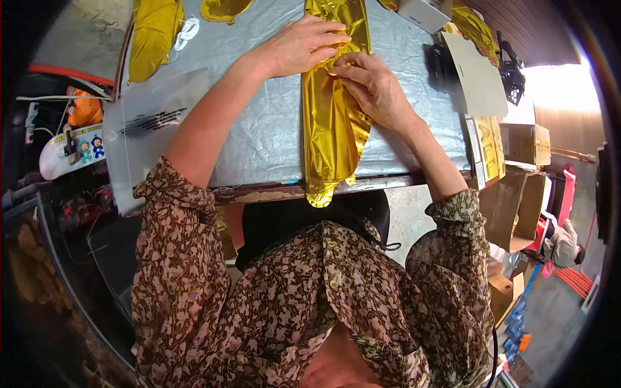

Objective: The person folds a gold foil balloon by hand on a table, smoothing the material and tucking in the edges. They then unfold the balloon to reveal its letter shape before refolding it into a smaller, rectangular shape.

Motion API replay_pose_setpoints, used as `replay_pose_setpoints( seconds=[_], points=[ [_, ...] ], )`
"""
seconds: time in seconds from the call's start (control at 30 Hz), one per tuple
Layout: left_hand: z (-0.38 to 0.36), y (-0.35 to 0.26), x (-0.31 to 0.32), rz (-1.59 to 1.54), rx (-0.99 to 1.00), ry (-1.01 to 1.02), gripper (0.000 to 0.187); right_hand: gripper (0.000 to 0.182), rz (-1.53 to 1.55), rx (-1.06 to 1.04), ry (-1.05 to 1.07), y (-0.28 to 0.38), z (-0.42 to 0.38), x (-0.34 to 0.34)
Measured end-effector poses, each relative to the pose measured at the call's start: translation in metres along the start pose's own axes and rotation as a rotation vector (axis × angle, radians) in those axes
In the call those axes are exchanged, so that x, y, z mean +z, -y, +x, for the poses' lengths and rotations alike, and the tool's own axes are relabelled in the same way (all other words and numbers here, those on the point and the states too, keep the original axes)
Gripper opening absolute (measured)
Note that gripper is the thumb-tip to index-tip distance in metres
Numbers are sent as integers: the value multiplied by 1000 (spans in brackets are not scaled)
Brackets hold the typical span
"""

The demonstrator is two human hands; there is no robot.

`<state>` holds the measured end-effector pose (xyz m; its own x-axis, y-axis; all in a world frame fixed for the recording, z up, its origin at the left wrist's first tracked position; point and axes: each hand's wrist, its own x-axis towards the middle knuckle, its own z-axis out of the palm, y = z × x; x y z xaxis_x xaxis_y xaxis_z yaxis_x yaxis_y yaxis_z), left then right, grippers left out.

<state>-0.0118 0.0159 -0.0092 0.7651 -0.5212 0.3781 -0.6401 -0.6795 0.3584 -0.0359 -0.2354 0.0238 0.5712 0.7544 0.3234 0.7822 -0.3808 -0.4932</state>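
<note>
A long, flat gold foil balloon [326,142] lies lengthwise on the table, wrinkled and uninflated, its near end hanging over the front edge. Across its upper part rests my left hand [304,46], fingers stretched out and pressing on the foil. Just beside it, my right hand [375,90] has thumb and forefinger pinched together at the foil's middle. Whether something small is also between those fingertips is too hard to make out. The lower right side of the balloon bulges a little below my right hand.
Silver-grey sheeting covers the table [252,129]. More gold foil balloons [155,39] and a white string bundle [187,32] lie at the back left. A clear plastic sheet [155,129] overhangs the left edge. Cardboard [475,74], a white box [424,14] and cartons [514,200] stand right.
</note>
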Motion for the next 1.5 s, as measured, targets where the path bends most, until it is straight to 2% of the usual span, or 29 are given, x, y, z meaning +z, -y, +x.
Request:
replay_pose_setpoints(
  seconds=[0.3, 0.37, 0.5, 0.57, 0.7, 0.9, 1.0, 1.17, 1.2, 1.27, 1.5],
  points=[
    [-1, -4, -1, -29, 13, -21, 43, 41, -26, -26, 2, -2, -6, 0],
    [-5, -12, -3, -189, 7, -161, 44, 40, -35, -32, -2, -3, -6, 2],
    [-28, -35, -19, -83, -10, -260, 41, 40, -50, -19, -7, -1, -7, 2],
    [-42, -46, -22, 63, -48, -211, 36, 39, -52, -18, -13, -2, -8, 2],
    [-61, -54, -18, 80, -63, -182, 36, 36, -35, -53, -38, -3, -8, 4],
    [-68, -46, -15, 64, -40, -128, 47, 34, -66, -80, -32, -7, -7, 5],
    [-69, -46, -20, 78, -34, -73, 57, 34, -68, -82, -29, -7, -7, 5],
    [-80, -60, -25, 74, -88, 42, 87, 35, -84, -92, -26, -6, -6, 4],
    [-83, -65, -27, 73, -89, 42, 87, 36, -84, -87, -28, -5, -7, 4],
    [-89, -74, -31, 82, -79, 156, 95, 37, -85, -80, -27, -6, -7, 4],
    [-113, -105, -38, 96, -25, 314, 89, 38, -100, -106, -33, -10, -8, 5]
  ],
)
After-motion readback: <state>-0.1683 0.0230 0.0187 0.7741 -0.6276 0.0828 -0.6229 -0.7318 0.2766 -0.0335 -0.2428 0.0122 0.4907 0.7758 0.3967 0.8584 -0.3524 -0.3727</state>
